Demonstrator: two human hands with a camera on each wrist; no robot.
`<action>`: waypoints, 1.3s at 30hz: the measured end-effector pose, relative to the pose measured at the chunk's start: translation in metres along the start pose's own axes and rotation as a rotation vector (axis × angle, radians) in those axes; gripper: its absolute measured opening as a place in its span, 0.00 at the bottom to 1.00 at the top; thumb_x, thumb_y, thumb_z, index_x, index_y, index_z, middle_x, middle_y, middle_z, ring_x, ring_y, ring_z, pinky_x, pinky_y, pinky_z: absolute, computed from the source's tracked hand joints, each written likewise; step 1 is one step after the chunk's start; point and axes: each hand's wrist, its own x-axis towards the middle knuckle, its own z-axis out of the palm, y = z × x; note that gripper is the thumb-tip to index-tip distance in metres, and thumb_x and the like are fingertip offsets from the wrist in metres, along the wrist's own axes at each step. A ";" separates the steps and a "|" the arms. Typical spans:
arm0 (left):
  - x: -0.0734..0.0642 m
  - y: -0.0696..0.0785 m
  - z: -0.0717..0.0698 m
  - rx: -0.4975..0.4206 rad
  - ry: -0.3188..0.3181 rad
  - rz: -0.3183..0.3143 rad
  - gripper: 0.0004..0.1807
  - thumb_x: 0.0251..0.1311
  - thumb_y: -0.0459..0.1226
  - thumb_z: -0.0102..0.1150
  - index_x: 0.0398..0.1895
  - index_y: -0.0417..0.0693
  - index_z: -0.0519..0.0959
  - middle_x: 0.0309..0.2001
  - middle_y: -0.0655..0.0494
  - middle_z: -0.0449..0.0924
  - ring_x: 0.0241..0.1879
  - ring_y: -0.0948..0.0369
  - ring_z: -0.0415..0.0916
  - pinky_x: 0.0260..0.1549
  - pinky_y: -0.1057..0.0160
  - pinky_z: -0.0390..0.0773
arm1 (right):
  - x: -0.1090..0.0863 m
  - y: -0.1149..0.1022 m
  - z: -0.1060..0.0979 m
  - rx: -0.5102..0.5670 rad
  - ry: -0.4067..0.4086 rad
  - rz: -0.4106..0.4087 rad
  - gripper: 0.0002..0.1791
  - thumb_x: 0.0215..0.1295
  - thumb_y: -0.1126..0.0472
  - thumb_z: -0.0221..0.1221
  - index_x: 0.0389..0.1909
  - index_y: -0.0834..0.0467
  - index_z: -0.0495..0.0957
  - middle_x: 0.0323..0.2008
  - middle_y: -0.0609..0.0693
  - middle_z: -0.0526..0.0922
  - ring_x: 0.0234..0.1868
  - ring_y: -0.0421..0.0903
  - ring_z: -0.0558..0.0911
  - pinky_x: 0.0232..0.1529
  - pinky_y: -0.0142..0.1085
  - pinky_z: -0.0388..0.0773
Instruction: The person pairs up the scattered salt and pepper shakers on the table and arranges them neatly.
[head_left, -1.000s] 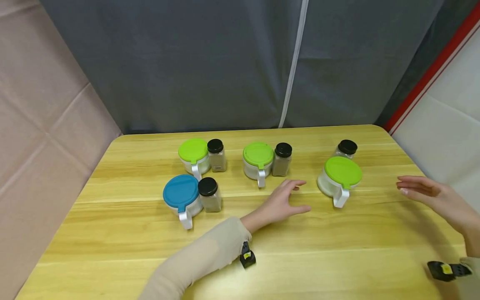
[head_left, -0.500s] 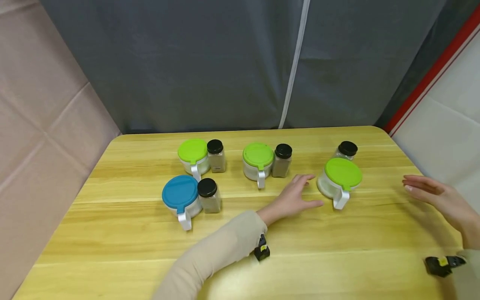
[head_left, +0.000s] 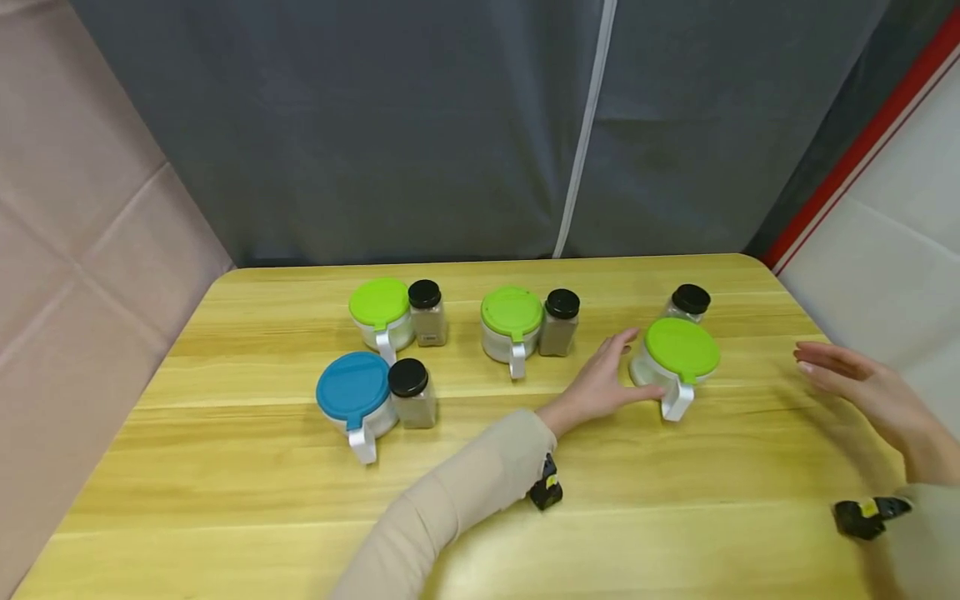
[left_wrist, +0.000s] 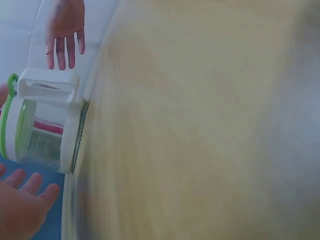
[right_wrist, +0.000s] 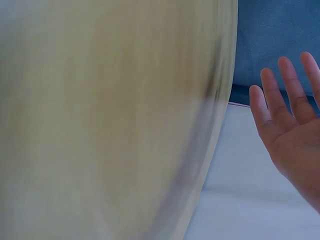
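Note:
In the head view, my left hand (head_left: pixel 596 387) is at the near left side of the right-hand seasoning jar (head_left: pixel 681 348), which has a green lid and a white handle. Thumb and fingers are spread apart, and the thumb reaches in front of the jar near its handle. In the left wrist view, the same jar (left_wrist: pixel 47 125) shows a clear body, with fingers of my left hand (left_wrist: pixel 22 207) beside it and not curled round it. My right hand (head_left: pixel 873 392) hovers over the table's right side with its fingers extended, holding nothing. The right wrist view shows that hand (right_wrist: pixel 295 120) with fingers spread.
Behind that jar stands a black-capped bottle (head_left: pixel 688 302). Further left are two green-lidded jars, one central (head_left: pixel 512 321) and one at back left (head_left: pixel 381 310), a blue-lidded jar (head_left: pixel 354 396), and several more black-capped bottles. A grey curtain (head_left: pixel 405 133) hangs behind the wooden table (head_left: pixel 247 500).
My left hand has moved right and slightly away from me, from the space between the jars up to the right-hand jar. My right hand has barely moved. The jars stand where they were.

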 end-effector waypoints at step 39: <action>0.036 -0.006 0.014 -0.112 -0.078 -0.006 0.54 0.38 0.49 0.69 0.67 0.63 0.43 0.63 0.63 0.52 0.59 0.66 0.53 0.56 0.62 0.55 | 0.063 -0.001 0.017 0.309 -0.088 -0.100 0.26 0.64 0.58 0.50 0.62 0.61 0.59 0.50 0.42 0.71 0.48 0.33 0.72 0.42 0.25 0.71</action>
